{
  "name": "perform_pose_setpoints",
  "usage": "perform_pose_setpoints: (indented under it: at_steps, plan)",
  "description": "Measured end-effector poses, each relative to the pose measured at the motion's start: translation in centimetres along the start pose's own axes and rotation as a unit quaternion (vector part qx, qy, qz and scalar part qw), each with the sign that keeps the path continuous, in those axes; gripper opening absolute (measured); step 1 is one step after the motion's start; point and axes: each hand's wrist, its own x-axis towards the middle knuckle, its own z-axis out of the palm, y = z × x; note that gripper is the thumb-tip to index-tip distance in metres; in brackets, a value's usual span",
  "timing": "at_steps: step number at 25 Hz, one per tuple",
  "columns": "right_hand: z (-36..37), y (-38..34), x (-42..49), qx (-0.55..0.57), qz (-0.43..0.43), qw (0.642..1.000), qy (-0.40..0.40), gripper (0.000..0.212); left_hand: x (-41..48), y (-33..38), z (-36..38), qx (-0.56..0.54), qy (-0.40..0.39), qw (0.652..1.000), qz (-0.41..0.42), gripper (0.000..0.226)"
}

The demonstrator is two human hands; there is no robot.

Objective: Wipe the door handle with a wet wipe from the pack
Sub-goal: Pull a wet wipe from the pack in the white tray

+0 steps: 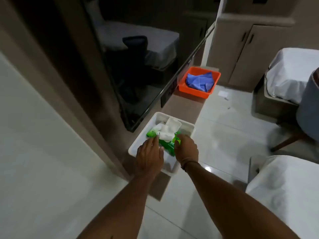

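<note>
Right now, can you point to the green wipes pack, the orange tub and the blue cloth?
green wipes pack point(168, 144), head view, its green wrapper.
orange tub point(195, 93), head view, its front wall.
blue cloth point(200, 81), head view, its middle folds.

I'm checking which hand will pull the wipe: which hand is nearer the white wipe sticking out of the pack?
Left. The left hand has fingertips beside the wipe; the right hand grips the green pack at its right edge, farther off.
</note>
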Motion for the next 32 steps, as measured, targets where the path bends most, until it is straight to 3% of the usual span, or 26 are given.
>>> perform_pose_setpoints:
  at_steps: [2,5,9,12,17,21,27,29,32]
  plan:
    - [1.3,0.9,4.0,-0.003,0.039,0.999,-0.012,0.020,4.1,0.5,2.3,-0.072,-0.067,0.992,-0.079,0.048]
    - [3.8,1.8,8.7,-0.026,0.065,0.997,-0.038,0.023,10.1,0.6,5.0,-0.103,-0.058,0.977,-0.176,0.043]
    - [6.5,1.2,11.0,-0.064,-0.007,0.998,-0.024,0.024,14.4,0.3,7.2,-0.119,-0.083,0.949,-0.281,0.042]
    - [7.6,0.9,11.8,-0.115,-0.063,0.991,-0.022,0.029,15.8,0.3,7.9,-0.132,-0.129,0.931,-0.314,0.046]
    - [8.2,1.7,12.0,-0.140,-0.112,0.983,-0.041,0.045,15.4,-0.2,8.0,-0.135,-0.155,0.935,-0.290,0.040]
    - [8.6,2.2,12.3,-0.204,-0.155,0.965,-0.053,0.044,14.9,0.1,8.2,-0.151,-0.147,0.944,-0.255,0.041]
    - [8.5,3.2,12.8,-0.200,-0.188,0.962,0.007,0.059,15.1,0.5,9.5,-0.134,-0.098,0.966,-0.196,0.029]
    - [7.0,2.7,12.3,-0.158,-0.214,0.963,0.040,0.056,14.1,0.2,8.4,-0.189,-0.082,0.966,-0.156,0.025]
    - [3.0,1.1,10.7,0.018,-0.224,0.974,-0.020,0.042,10.7,0.2,4.5,-0.344,-0.031,0.926,-0.153,0.010]
